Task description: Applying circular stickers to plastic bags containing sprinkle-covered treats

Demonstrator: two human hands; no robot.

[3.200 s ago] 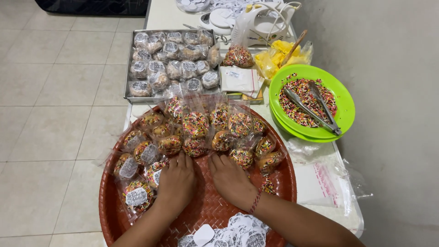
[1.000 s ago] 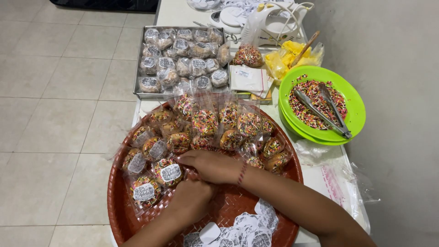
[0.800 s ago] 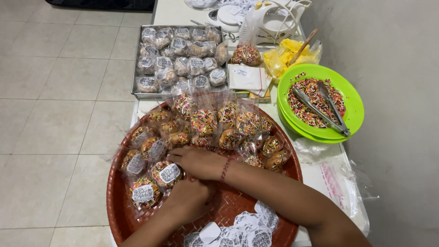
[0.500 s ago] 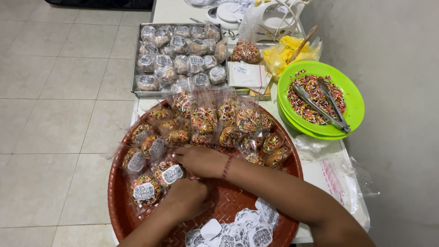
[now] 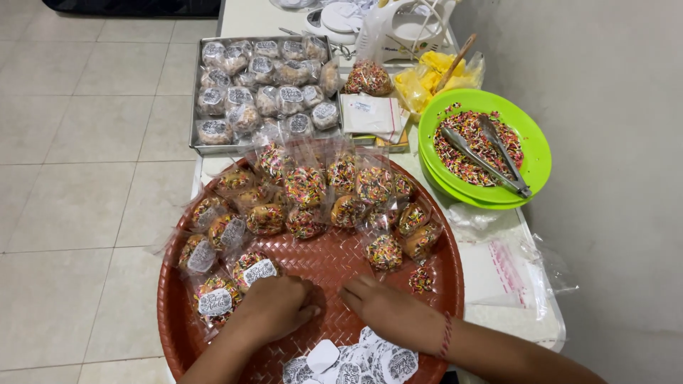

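A round red woven tray (image 5: 334, 259) holds several clear-bagged doughnuts covered in coloured sprinkles (image 5: 306, 186), some with white round stickers (image 5: 215, 301). My left hand (image 5: 274, 307) rests on the tray's near middle, fingers curled, beside a stickered bag (image 5: 255, 268). My right hand (image 5: 384, 307), a red thread on its wrist, lies flat on the tray with the fingertips pointing left towards the left hand. A pile of white stickers (image 5: 352, 364) sits at the tray's near edge, just below both hands. Whether either hand pinches a sticker is hidden.
A metal baking tray (image 5: 196, 135) of bagged, stickered doughnuts stands behind. A green bowl (image 5: 537, 153) with sprinkles and metal tongs (image 5: 484, 153) is at the right. Empty clear bags (image 5: 509, 274) lie beside the red tray. A white mixer (image 5: 405, 25) stands at the back; wall at right.
My right hand has drawn back from the bagged doughnuts to the tray's near middle. My left hand stays low on the tray, and the view has shifted slightly.
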